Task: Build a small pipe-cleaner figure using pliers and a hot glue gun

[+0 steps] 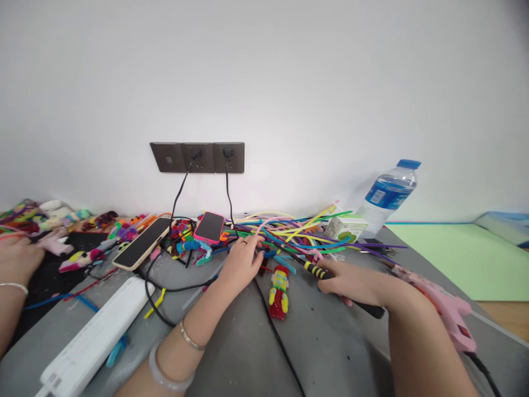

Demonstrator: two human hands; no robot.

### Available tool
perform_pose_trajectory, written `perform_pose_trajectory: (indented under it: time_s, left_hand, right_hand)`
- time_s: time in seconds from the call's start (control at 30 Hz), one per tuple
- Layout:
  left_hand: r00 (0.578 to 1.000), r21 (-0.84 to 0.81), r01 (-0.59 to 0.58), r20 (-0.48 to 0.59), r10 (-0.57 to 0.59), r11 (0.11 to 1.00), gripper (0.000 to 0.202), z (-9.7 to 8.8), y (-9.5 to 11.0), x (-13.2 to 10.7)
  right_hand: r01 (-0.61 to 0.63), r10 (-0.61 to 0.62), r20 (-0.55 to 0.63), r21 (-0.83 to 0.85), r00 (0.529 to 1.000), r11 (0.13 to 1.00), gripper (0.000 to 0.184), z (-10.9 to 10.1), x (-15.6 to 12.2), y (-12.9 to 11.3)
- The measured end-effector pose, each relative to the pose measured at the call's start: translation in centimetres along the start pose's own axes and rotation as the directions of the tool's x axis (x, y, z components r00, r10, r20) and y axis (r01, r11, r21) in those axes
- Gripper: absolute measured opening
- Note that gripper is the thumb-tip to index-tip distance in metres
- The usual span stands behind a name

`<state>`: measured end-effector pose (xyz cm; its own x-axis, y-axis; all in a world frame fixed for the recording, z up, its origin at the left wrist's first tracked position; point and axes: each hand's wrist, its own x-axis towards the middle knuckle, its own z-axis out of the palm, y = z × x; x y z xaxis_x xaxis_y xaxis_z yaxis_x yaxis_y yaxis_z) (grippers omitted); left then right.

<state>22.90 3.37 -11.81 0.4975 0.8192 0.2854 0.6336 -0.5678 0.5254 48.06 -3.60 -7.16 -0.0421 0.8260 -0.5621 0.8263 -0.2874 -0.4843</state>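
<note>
My left hand (243, 259) reaches to the near edge of a pile of colourful pipe cleaners (297, 229), its thumb apart from the bent fingers. The fingertips are partly hidden, and nothing shows clearly held in them. My right hand (345, 281) is closed around the handle of a long black tool with yellow bands (314, 270); its thin dark shaft points left into the pile. Between both hands a small red, yellow and green pipe-cleaner figure (279, 292) lies on the grey table (330, 353). Beside my right forearm lies a pink glue gun (450, 317).
A white power strip (99, 336) and two phones, one cream-edged (142, 242) and one pink-edged (209, 227), lie left. Black cables run from the wall sockets (197, 157). A water bottle (390, 193) tilts behind a small box (346, 227). Another person's hand (19, 259) is far left.
</note>
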Motion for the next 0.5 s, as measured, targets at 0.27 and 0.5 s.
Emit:
perform_pose_trajectory:
  time_s: [0.27,0.5]
  left_hand:
    - [0.992,0.13,-0.094,0.099,0.081,0.987,0.045,0.3,-0.6,-0.2]
    - [0.995,0.094,-0.069,0.082,0.062,0.993,0.043,0.3,-0.6,0.0]
  right_hand:
    - [-0.038,0.038,-0.01,-0.043,0.999,0.998,0.041,-0.2,-0.5,-1.0]
    - [-0.032,0.032,-0.006,-0.036,0.999,0.999,0.044,-0.1,-0.6,-1.1]
